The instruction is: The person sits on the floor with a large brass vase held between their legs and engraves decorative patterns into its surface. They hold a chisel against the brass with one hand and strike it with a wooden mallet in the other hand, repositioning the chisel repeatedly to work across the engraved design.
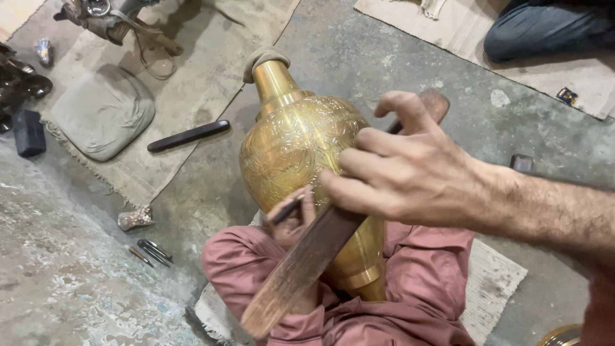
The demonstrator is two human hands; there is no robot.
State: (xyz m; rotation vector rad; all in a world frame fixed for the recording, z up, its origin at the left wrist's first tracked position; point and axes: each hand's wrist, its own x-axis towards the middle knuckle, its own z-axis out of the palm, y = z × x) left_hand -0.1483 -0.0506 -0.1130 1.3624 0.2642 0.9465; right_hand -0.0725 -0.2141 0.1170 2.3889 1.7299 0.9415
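Observation:
A large engraved brass vase (291, 144) lies tilted across my lap, its neck pointing away and its mouth capped with a cloth (262, 57). My right hand (410, 176) grips a long flat wooden stick (295, 275) that slants across the front of the vase. Below it, my left hand (291, 221) is mostly hidden behind the stick. It pinches a thin dark engraving tool (286, 209) whose tip rests on the vase's lower body. Pink cloth (423, 288) covers my legs under the vase.
A grey cushion (102, 109) and a dark rod (189, 136) lie on a mat to the left. Small metal tools (150, 251), a stone-like lump (134, 218) and a dark block (29, 133) sit on the concrete floor. Another person's blue-clad leg (544, 29) is at top right.

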